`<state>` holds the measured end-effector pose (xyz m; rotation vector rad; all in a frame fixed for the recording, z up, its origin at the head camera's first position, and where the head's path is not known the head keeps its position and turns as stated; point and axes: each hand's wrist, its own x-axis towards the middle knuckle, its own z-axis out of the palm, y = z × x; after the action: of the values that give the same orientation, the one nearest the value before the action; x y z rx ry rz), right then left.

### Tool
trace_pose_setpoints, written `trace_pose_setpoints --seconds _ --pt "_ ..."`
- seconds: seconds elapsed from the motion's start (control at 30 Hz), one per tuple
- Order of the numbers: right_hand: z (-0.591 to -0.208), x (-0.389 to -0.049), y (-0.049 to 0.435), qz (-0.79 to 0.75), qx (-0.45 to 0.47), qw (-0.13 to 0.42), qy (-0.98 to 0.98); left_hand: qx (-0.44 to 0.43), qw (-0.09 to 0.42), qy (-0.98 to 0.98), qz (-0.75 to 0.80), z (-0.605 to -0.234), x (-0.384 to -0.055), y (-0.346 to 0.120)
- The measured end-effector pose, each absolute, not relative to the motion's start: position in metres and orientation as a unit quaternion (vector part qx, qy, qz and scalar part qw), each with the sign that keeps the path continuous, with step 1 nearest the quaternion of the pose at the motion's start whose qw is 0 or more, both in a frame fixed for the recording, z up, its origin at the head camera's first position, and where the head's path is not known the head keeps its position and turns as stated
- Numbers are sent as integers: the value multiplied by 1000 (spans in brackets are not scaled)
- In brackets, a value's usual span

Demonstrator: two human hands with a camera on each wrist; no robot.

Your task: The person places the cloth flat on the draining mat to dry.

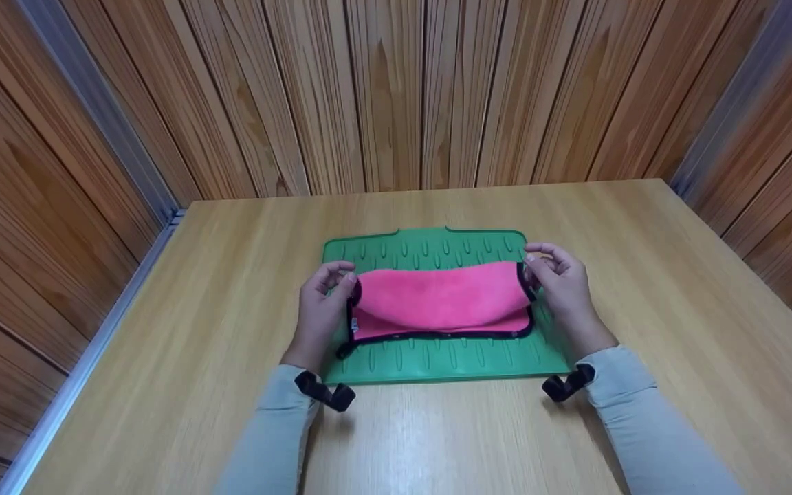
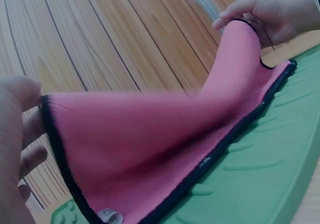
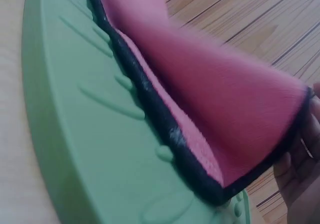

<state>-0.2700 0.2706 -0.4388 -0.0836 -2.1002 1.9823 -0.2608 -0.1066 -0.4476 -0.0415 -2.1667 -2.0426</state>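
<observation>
In the head view, my left hand (image 1: 319, 311) and right hand (image 1: 566, 292) pinch opposite ends of a pink cloth with black edging (image 1: 437, 295), over a green ridged rubbery mat (image 1: 430, 361) on a pale wood-grain table (image 1: 162, 378). In the left wrist view, the cloth sags between my hands, a small white label (image 2: 110, 215) near one corner. In the right wrist view, its black lower edge lies along the mat.

Pink cloth (image 1: 437, 295) pinched at both ends

Black trim (image 1: 430, 335) borders it — a small pale tag (image 1: 355, 324) sits near the left hand (image 1: 324, 299). Its raised part sags between that and the right hand (image 1: 564, 282) — lower edge beneath both.
</observation>
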Motion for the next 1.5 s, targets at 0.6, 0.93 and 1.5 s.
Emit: trace_pose_setpoints --seconds 0.6,0.93,1.5 --pt "-442 -269 273 505 4 11 -863 5 28 -834 -551 -453 -261 -102" --pt "-438 -268 272 588 -13 118 -800 -25 129 -777 -615 -454 -259 -105" --pt "-453 -273 276 491 30 2 -871 26 20 -859 -510 -466 -266 -104"
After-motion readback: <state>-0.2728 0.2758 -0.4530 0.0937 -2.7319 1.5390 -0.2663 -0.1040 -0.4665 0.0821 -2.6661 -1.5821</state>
